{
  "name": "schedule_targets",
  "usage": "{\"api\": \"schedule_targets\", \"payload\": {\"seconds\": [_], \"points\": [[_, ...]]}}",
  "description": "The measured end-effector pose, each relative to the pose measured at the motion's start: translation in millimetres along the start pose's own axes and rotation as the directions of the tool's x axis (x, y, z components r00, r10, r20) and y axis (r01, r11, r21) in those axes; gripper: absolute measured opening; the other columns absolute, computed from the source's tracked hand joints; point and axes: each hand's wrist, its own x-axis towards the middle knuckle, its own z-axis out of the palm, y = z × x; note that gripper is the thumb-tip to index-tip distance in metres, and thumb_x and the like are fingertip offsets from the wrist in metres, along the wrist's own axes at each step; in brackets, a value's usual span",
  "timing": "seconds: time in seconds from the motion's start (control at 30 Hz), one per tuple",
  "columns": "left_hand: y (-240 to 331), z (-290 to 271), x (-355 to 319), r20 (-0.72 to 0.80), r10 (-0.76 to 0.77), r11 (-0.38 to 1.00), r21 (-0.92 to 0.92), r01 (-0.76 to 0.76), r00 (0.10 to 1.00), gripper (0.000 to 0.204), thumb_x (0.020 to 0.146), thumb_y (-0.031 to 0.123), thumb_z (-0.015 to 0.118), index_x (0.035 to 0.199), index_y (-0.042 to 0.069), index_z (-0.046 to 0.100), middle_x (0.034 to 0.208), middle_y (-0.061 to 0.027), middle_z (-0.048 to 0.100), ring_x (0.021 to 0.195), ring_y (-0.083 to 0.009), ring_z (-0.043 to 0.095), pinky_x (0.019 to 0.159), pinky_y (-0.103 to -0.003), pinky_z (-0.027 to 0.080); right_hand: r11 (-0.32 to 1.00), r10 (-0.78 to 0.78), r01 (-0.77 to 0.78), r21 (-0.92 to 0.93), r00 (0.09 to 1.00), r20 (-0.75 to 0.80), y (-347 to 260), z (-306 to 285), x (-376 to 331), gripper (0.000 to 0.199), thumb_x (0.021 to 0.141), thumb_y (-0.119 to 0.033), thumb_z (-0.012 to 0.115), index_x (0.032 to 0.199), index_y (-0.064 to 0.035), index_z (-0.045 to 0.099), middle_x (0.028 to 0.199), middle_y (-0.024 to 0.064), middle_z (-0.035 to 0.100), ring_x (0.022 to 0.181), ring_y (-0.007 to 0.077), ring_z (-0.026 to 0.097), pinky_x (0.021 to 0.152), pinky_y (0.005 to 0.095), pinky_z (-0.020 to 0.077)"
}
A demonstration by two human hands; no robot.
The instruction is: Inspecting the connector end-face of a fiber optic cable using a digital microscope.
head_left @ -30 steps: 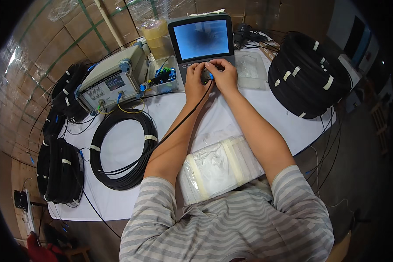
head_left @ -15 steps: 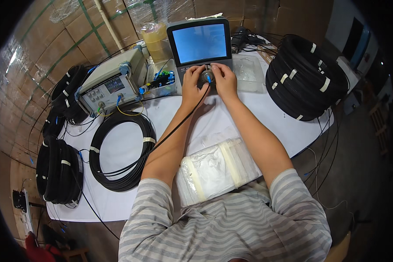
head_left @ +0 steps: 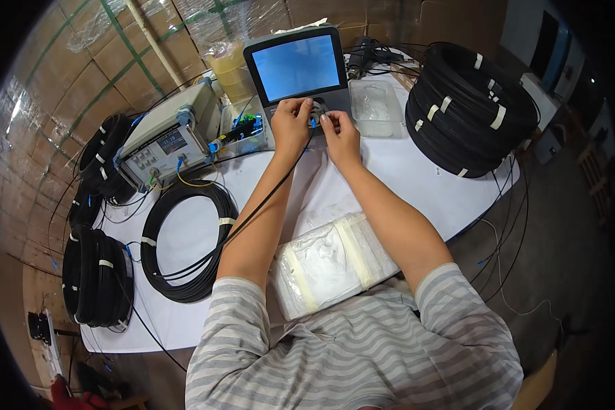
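Both hands, left hand and right hand, pinch our blue plug just below the screen on the worktop.

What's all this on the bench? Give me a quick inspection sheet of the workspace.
Surface: white table.
Job's things: screen device; blue connector at its front.
Clutter: taped plastic packet; clear tray; grey instrument box.
Grippers: left hand and right hand pinch at the connector.
Cables: black cable under the left arm; loose coil; stacked coils.
Surroundings: wrapped cardboard boxes.
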Motion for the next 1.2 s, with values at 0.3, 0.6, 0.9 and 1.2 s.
{"api": "schedule_targets", "payload": {"seconds": [0.3,0.6,0.9,1.2], "points": [[-17.2,20.3,4.2,-0.136,-0.231,0.958,-0.207,0.2,0.963,0.033,0.085,0.032,0.08,0.086,-0.001,0.075,0.09,-0.0105,0.07,0.078,-0.0208,0.067,0.071,-0.033,0.052,0.999,-0.034,0.034,-0.012,0.999,0.015,0.8,3.6,-1.2,0.028,0.095,-0.026,0.069,0.106,-0.0008,0.063,0.086,0.009,0.071,0.074,0.0163,0.067,0.069,0.0308,0.0535],[-19.6,19.9,-5.7,-0.137,-0.125,0.966,-0.241,0.089,0.983,0.027,0.093,0.029,0.071,0.099,0.003,0.078,0.097,-0.0101,0.069,0.082,-0.0183,0.065,0.074,-0.029,0.051,1.0,-0.019,0.019,0.001,1.0,0.016,2.3,-0.4,-2.3,0.028,0.095,-0.025,0.069,0.107,-0.0006,0.063,0.084,0.007,0.07,0.069,0.0131,0.063,0.065,0.0281,0.052],[-25.4,22.0,-4.5,-0.115,-0.175,0.934,-0.333,0.128,0.978,0.023,0.09,0.023,0.074,0.1,0.003,0.077,0.098,-0.0089,0.069,0.081,-0.0163,0.065,0.074,-0.029,0.052,0.999,-0.036,0.038,-0.03,0.998,0.049,3.2,-0.2,-2.6,0.031,0.094,-0.025,0.07,0.111,-0.0007,0.061,0.085,0.0075,0.069,0.071,0.0142,0.064,0.067,0.0295,0.0529],[-25.1,22.5,-3.6,-0.127,-0.191,0.942,-0.303,0.145,0.973,0.024,0.09,0.025,0.074,0.097,0.002,0.077,0.096,-0.0104,0.069,0.084,-0.0196,0.065,0.076,-0.032,0.052,0.997,-0.034,0.038,-0.061,0.997,0.065,3.7,0.8,-3.8,0.033,0.094,-0.025,0.07,0.113,-0.0007,0.059,0.088,0.0092,0.069,0.072,0.0157,0.065,0.067,0.0301,0.0538]]}}
